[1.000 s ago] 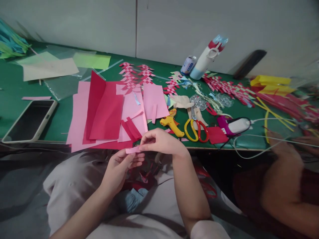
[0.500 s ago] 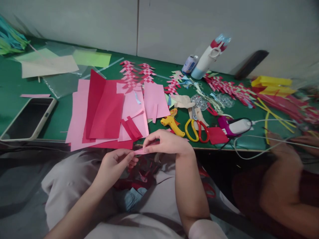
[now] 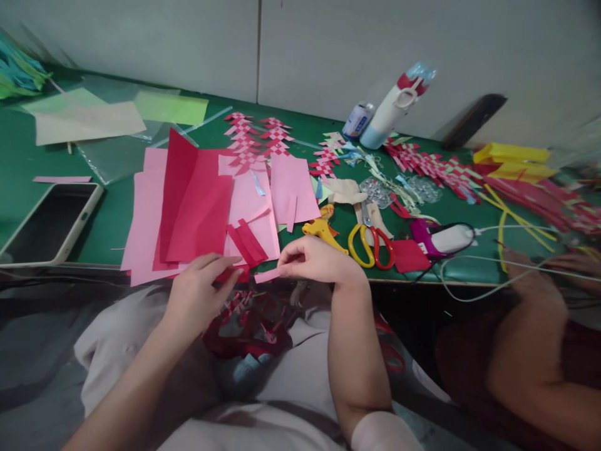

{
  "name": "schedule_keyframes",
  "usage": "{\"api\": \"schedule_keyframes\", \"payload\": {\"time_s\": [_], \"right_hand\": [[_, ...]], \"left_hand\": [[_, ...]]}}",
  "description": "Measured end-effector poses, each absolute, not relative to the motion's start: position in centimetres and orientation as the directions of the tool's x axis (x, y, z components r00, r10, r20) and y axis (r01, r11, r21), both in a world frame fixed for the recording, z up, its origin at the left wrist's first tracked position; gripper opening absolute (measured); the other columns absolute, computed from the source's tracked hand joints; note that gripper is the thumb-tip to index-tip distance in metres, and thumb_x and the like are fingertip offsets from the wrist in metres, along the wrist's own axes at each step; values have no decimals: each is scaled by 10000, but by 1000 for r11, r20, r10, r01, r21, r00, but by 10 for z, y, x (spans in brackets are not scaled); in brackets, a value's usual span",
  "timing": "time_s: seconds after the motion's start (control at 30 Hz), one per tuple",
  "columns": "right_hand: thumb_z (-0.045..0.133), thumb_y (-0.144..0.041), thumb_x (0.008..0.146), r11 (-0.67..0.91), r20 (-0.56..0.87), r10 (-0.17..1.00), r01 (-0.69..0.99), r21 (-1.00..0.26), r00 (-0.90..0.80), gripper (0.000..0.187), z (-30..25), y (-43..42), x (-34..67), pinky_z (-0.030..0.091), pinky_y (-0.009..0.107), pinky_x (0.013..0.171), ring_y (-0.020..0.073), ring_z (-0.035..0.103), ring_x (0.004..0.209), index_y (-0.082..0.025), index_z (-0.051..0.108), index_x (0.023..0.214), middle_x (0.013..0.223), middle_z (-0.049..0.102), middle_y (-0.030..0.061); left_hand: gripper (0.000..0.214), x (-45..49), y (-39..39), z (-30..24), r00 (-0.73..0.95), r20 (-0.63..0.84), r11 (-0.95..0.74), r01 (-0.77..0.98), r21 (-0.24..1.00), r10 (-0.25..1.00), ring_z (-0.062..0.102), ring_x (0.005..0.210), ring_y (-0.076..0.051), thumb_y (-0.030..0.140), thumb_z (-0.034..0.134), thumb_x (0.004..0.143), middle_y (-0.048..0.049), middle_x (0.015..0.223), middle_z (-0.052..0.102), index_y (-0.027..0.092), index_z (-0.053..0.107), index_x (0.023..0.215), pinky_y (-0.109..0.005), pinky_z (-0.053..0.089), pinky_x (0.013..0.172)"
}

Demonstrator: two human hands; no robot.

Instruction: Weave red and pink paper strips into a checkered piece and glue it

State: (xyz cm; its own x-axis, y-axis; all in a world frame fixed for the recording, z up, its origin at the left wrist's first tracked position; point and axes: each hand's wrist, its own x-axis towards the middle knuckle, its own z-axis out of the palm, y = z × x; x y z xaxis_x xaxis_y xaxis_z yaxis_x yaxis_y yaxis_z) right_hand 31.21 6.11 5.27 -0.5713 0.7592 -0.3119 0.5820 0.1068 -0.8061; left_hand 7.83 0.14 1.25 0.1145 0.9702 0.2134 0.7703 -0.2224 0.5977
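My right hand (image 3: 317, 260) pinches one end of a short pink paper strip (image 3: 267, 275) just in front of the green table's (image 3: 117, 213) near edge. My left hand (image 3: 196, 295) has its fingers stretched toward the near edge of the red sheet (image 3: 200, 216), which lies on the pink sheets (image 3: 143, 225); it holds nothing I can see. Loose red strips (image 3: 248, 244) lie on the pink paper just beyond both hands. Woven red and pink pieces (image 3: 248, 316) rest in my lap.
A phone (image 3: 44, 225) lies at the left. A yellow glue gun (image 3: 323, 232), yellow-red scissors (image 3: 369, 241) and a purple-white tool (image 3: 441, 238) with cables sit right of my hands. Woven strips (image 3: 432, 166), a bottle (image 3: 392, 106) and another person's arm (image 3: 535, 338) fill the right.
My left hand let go of the pink strip and moved left and up to the red sheet's edge. My right hand kept the strip and stayed at the table edge.
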Motion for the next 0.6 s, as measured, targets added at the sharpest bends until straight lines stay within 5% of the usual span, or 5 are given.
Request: {"api": "schedule_keyframes", "payload": {"time_s": [0.1, 0.23, 0.6], "right_hand": [[659, -257, 743, 98, -317, 765, 588, -803, -561, 126, 55, 62, 314, 399, 212, 585, 115, 570, 639, -143, 713, 738, 682, 672, 8], [650, -230, 739, 99, -311, 763, 578, -810, -567, 109, 55, 63, 313, 400, 208, 588, 108, 557, 625, -142, 714, 735, 666, 665, 0], [657, -304, 744, 104, -331, 756, 604, -790, -564, 165, 54, 64, 314, 386, 211, 568, 113, 557, 639, -149, 712, 751, 681, 658, 3]], "left_hand": [[256, 82, 13, 13, 349, 324, -456, 813, 361, 879, 602, 953, -271, 324, 566, 872, -114, 966, 714, 163, 720, 997, -406, 483, 884], [264, 89, 19, 10, 453, 306, -523, 828, 204, 837, 576, 981, -299, 274, 580, 851, -148, 1011, 691, 123, 690, 1037, -443, 470, 895], [234, 91, 20, 11, 419, 220, -464, 858, 222, 881, 623, 923, -294, 281, 507, 888, -130, 982, 713, 150, 692, 943, -430, 473, 832]]}}
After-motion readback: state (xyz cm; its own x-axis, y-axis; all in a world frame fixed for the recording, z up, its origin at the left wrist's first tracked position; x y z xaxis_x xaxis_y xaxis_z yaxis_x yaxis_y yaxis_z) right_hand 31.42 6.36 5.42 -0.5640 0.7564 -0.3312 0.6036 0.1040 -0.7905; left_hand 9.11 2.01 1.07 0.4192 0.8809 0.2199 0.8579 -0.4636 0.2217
